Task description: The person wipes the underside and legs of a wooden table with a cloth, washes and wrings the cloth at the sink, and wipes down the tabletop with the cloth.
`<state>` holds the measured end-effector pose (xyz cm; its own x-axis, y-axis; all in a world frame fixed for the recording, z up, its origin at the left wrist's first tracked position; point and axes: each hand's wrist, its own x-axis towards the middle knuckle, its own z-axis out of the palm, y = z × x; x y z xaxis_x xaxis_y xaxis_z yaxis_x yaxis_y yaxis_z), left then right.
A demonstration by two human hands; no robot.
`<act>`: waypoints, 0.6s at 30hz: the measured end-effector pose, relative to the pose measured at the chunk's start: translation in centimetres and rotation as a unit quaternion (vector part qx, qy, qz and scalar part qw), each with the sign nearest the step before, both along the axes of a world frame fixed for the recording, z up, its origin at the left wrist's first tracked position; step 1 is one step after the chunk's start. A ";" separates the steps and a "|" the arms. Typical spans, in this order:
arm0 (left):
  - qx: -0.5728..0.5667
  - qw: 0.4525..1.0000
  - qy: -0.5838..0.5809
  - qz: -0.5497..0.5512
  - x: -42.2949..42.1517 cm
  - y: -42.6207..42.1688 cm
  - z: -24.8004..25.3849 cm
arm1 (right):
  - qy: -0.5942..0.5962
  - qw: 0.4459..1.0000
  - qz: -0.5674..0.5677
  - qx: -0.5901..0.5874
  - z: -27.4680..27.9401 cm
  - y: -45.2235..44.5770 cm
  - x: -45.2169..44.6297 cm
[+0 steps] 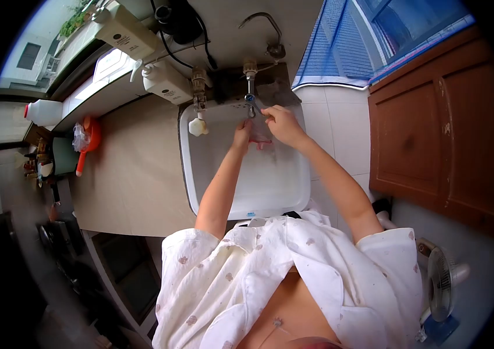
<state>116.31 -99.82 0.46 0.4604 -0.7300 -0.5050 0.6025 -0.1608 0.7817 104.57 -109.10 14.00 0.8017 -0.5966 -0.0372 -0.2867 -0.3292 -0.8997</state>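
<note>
Over the white sink [302, 174], my left hand [242, 136] is closed beside a small see-through thing with a red edge [260, 141], under the spout. It looks held, though I cannot make out its kind. My right hand [282, 124] has its fingers closed at the lever of the tap [250, 99], just right of the spout. A second tap with a white knob [198, 127] is at the sink's left side, apart from both hands.
Two pump bottles [168, 82] stand behind the sink on the left. An orange dipper [91, 135] is by the far left of the beige counter [130, 174]. A curved thin spout [264, 20] rises at the back. On the right are a brown cabinet door [439, 128] and a fan [440, 279].
</note>
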 end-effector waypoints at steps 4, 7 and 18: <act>0.077 0.997 -0.002 -0.006 -0.5 4.0 4.0 | 0.018 0.996 0.058 0.058 0.1 2.6 1.2; 0.020 0.999 0.025 0.036 -0.5 6.2 4.8 | -0.070 0.986 -0.012 0.152 -1.1 3.9 -0.1; -0.085 0.970 0.209 0.090 -1.5 10.3 10.1 | 0.088 0.996 0.003 0.025 -9.1 7.4 -0.1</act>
<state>114.79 -89.53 10.59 0.3694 -0.7460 -0.5542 0.8787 0.0864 0.4694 104.42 -101.73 4.89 0.7831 -0.5862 -0.2077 -0.4405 -0.2871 -0.8506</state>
